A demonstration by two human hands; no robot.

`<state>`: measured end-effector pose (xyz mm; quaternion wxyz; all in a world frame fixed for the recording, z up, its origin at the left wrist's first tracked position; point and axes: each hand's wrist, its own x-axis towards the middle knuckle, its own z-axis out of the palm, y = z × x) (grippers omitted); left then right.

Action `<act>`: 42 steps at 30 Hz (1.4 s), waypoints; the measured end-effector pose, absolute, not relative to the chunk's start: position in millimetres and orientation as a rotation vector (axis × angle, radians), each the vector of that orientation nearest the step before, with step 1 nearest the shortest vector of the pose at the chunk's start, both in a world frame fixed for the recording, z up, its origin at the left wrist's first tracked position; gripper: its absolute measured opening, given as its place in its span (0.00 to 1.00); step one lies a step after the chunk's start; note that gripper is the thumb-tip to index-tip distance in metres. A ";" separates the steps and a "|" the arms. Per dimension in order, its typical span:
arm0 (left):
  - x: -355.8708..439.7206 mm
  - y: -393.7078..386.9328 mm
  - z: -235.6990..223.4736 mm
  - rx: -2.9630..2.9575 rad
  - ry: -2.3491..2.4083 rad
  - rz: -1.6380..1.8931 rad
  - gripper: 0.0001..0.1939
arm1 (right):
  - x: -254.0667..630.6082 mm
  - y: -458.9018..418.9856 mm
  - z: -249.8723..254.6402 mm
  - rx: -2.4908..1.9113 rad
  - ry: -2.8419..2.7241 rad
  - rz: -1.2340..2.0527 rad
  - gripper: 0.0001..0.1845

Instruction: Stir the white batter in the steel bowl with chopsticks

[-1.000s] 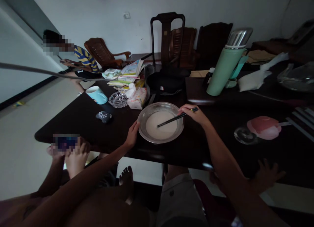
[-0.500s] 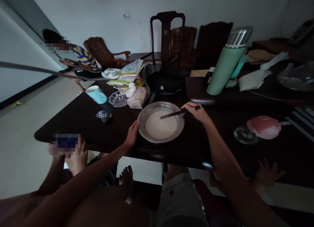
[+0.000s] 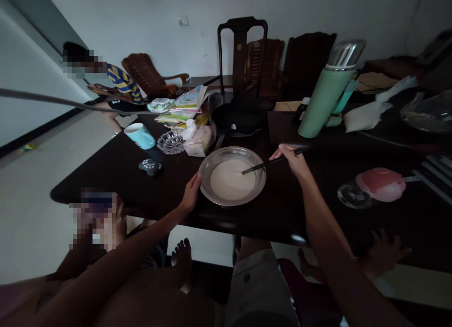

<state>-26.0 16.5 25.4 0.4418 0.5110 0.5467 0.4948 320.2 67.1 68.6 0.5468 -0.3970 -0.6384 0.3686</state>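
Remote, I see left grip clasping the left rim of the metal bowl, probably to steady it | right grip grasping chopsticks, tips at the pale liquid | metal bowl on near worktop, seemingly for easy reach

A round, silvery metal bowl, partly filled with smooth off-white liquid, is set near the front edge of a dark worktop. Black, slender chopsticks are held aslant over the bowl's right-hand rim, their tips placed at the liquid's surface.
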 end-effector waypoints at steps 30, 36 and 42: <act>-28.4 18.1 21.4 1.254 1.369 1.242 0.38 | 308.8 63.4 71.9 -0.941 -1.693 0.897 0.21; -28.0 19.1 20.2 1.251 1.382 1.231 0.38 | 310.2 63.2 69.4 -0.960 -1.676 0.993 0.23; -25.7 17.1 24.9 1.246 1.365 1.243 0.37 | 312.9 65.3 68.2 -1.006 -1.636 0.892 0.22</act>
